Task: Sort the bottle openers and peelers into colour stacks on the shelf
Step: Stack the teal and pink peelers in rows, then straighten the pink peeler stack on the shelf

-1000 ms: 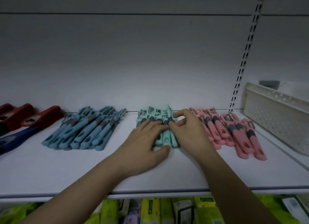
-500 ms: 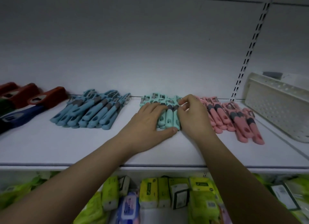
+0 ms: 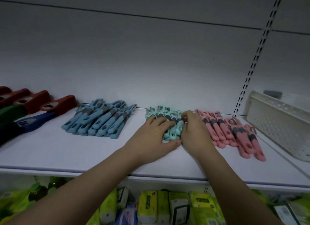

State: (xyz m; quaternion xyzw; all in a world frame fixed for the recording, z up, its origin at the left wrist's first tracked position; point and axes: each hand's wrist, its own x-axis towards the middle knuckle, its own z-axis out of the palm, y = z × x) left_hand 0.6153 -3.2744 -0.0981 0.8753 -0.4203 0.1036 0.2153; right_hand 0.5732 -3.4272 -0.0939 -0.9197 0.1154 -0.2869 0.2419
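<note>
Mint peelers (image 3: 173,130) between both hands

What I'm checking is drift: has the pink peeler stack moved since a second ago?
No. The pink peeler stack lies in the same spot below the slotted upright, beside the white basket; only the camera shifted.

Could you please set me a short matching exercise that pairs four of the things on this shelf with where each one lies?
Things
1. Pile of mint-green plastic peelers
2. Pile of pink plastic peelers
3. Pile of light-blue plastic peelers
4. White perforated plastic basket

Places
A. Far right of the white shelf
B. Between the left hand and the right hand
C. Between the orange-red bottle openers and the mint-green pile
D. Just right of the right hand

Pairs: 1-B, 2-D, 3-C, 4-A
</note>
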